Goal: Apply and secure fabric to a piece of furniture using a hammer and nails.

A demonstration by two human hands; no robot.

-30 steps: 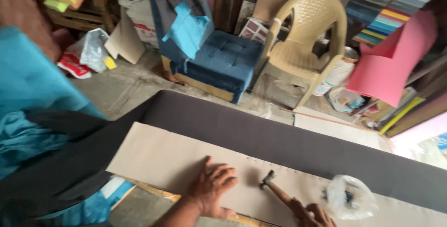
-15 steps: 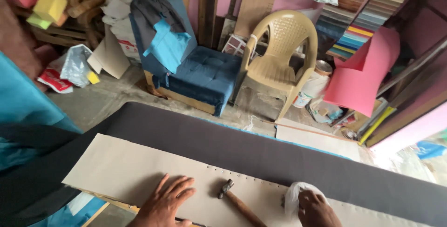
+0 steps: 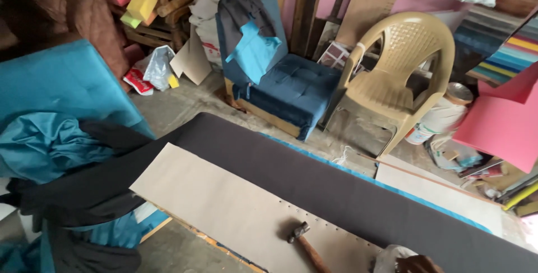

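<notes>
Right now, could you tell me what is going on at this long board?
A person is working over a long beige board lying beside a strip of dark fabric, with a row of small tacks along the seam. A wooden-handled hammer lies on the board, no hand on it. Only one hand shows, at the bottom edge, resting on a clear plastic bag. Behind stand a blue upholstered chair and a beige plastic chair.
</notes>
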